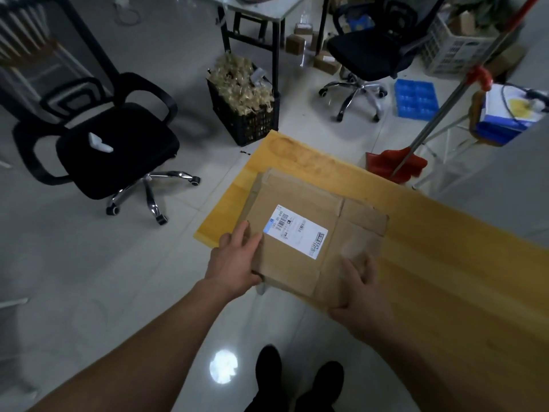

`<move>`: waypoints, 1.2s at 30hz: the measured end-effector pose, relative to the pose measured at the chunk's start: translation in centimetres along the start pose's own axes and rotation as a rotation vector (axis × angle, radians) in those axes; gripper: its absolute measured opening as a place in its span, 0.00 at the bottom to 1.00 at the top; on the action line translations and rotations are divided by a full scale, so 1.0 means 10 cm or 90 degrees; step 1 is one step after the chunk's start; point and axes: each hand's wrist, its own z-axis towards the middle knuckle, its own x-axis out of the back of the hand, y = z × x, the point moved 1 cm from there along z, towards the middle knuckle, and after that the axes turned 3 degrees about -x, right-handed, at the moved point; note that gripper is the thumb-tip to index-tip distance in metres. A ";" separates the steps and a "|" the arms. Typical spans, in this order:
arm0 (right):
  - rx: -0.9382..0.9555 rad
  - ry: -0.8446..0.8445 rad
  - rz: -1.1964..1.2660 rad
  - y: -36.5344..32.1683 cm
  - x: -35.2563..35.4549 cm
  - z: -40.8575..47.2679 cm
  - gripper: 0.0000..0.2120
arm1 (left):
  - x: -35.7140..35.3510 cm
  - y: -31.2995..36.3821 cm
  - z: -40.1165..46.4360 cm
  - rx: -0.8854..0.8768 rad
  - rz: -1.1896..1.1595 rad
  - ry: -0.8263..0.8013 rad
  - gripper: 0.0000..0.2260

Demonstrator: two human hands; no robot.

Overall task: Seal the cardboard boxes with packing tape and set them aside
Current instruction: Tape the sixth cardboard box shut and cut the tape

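Observation:
A flat brown cardboard box (309, 263) with a white shipping label (297, 231) lies at the near corner of the yellow wooden table (445, 263). My left hand (234, 260) grips the box's left edge, thumb on top and fingers under it. My right hand (361, 295) holds the box's near right corner, fingers spread over the top flap and thumb at the edge. The box's near corner overhangs the table edge. No tape roll is in view.
A black office chair (113, 144) stands on the tiled floor at the left. A black crate of packing filler (246, 105) sits beyond the table corner. A red dustpan (395, 165) and broom lean at the right. My feet (297, 379) are below.

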 end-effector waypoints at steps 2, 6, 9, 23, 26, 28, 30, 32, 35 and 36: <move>0.009 0.018 -0.008 0.04 0.08 -0.03 0.50 | 0.11 0.02 -0.04 -0.012 -0.014 0.030 0.40; 0.093 0.056 0.024 0.12 0.44 -0.10 0.45 | 0.48 0.11 -0.08 -0.038 -0.078 0.087 0.33; 0.127 0.045 0.119 0.12 0.85 -0.11 0.39 | 0.82 0.25 0.01 -0.018 -0.152 0.135 0.26; -0.030 0.151 0.209 0.08 2.88 -0.09 0.10 | 2.13 1.70 0.28 0.051 -0.290 0.269 0.11; -0.047 0.101 0.146 0.27 2.87 -0.09 0.06 | 2.00 1.83 0.35 0.081 -0.298 0.240 0.07; -0.057 0.034 0.101 0.44 2.63 -0.07 0.03 | 1.77 1.86 0.36 0.112 -0.303 0.198 0.05; -0.037 0.010 -0.003 0.58 2.41 -0.02 0.02 | 1.57 1.90 0.35 0.134 -0.352 0.171 0.04; -0.033 0.003 -0.064 0.56 2.35 -0.09 0.03 | 1.50 1.93 0.31 0.137 -0.448 0.174 0.04; 0.006 -0.002 0.054 0.50 2.41 -0.20 0.11 | 1.47 1.98 0.32 0.107 -0.574 0.132 0.13; 0.033 -0.005 0.108 0.49 2.41 -0.23 0.18 | 1.45 1.99 0.33 0.089 -0.599 0.112 0.14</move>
